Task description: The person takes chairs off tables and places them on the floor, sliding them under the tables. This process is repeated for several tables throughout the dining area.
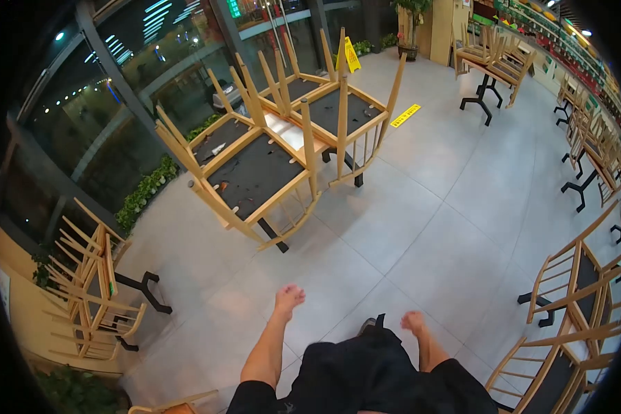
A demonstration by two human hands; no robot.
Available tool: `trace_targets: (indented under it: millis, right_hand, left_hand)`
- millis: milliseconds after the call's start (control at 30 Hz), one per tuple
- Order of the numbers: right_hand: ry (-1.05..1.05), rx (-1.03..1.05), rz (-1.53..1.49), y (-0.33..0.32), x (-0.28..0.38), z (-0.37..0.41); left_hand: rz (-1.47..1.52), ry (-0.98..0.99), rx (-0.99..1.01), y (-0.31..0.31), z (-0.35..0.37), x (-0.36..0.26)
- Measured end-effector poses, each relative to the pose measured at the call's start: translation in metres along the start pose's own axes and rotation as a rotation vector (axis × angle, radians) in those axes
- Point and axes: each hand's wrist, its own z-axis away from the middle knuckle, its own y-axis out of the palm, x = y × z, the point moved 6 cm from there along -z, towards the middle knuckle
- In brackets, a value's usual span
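Both seemingly empty — left hand, right hand; chairs well ahead.

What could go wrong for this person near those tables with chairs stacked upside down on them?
The chair legs stick up and outward from the nearest table. The left hand or right hand could catch one and tip a chair off. The black table foot on the left juts onto the floor, a possible trip point.

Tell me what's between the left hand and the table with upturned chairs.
Head view: only bare floor tiles between the left hand and the table.
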Motion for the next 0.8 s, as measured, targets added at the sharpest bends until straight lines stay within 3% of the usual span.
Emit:
trace_targets:
  millis: [233, 400, 433, 500, 567, 667, 733, 800]
  right_hand:
    - [0.002, -0.147, 0.026, 0.002, 0.109, -0.064]
    - [0.182, -0.187, -0.131, -0.007, 0.076, -0.088]
    - [0.234, -0.222, -0.165, -0.009, 0.068, -0.09]
    - [0.269, -0.279, -0.209, -0.02, 0.039, -0.102]
    - [0.351, -0.384, -0.292, -0.043, -0.017, -0.121]
    - [0.234, -0.303, -0.149, -0.028, 0.042, -0.172]
    - [0.157, -0.236, -0.026, -0.02, 0.061, -0.184]
    - [0.092, -0.159, 0.095, -0.01, 0.071, -0.186]
  left_hand:
    - [-0.029, 0.365, 0.082, 0.089, -0.089, -0.167]
    - [-0.362, 0.742, -0.047, 0.162, -0.138, -0.292]
    - [-0.357, 0.74, -0.049, 0.171, -0.155, -0.307]
    - [-0.576, 0.954, -0.157, 0.191, -0.179, -0.344]
    - [-0.616, 0.95, -0.122, 0.206, -0.203, -0.361]
    - [-0.69, 1.101, -0.103, 0.222, -0.222, -0.39]
    - [-0.627, 1.031, 0.161, 0.235, -0.223, -0.392]
    - [-0.576, 0.903, 0.215, 0.235, -0.239, -0.378]
